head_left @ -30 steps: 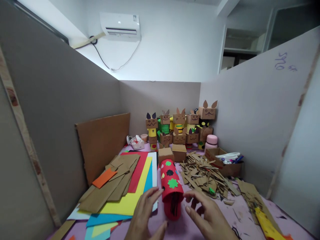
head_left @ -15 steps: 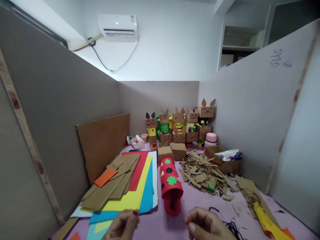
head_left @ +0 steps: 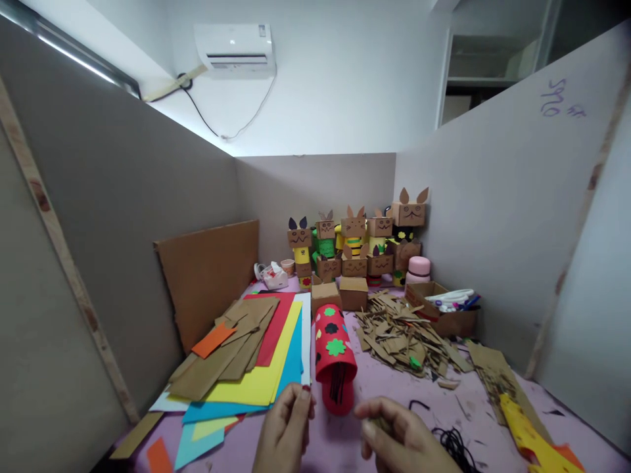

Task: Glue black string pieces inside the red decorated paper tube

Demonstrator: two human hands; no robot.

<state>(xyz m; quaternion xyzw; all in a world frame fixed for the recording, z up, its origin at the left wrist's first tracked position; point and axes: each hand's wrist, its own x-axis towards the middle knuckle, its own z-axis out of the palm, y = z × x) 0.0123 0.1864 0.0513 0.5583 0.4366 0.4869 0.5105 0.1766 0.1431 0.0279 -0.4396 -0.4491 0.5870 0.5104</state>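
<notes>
My left hand [head_left: 286, 427] is raised at the bottom middle, thumb pressed against curled fingers in a pinch; anything between them is too small to make out. To its right my right hand [head_left: 401, 437] is curled, with a small brownish patch among its fingers that I cannot identify. Just beyond both hands a red tube [head_left: 335, 345] decorated with green and black flower shapes lies pointing toward me. Thin black strands [head_left: 337, 384] show at its near opening. A tangle of black cord [head_left: 453, 448] lies beside my right hand.
Coloured sheets [head_left: 246, 393] and cardboard pieces [head_left: 221, 358] are stacked at left. Cardboard scraps [head_left: 394, 338] heap at right before a box of pens [head_left: 448, 320]. Box-headed animal figures [head_left: 353, 228] stand at the back. Grey partitions [head_left: 493, 217] enclose the table.
My left hand has moved right and up, closer to the red tube. My right hand has shifted slightly left and up. The tube stays on the table; the camera view has tilted slightly.
</notes>
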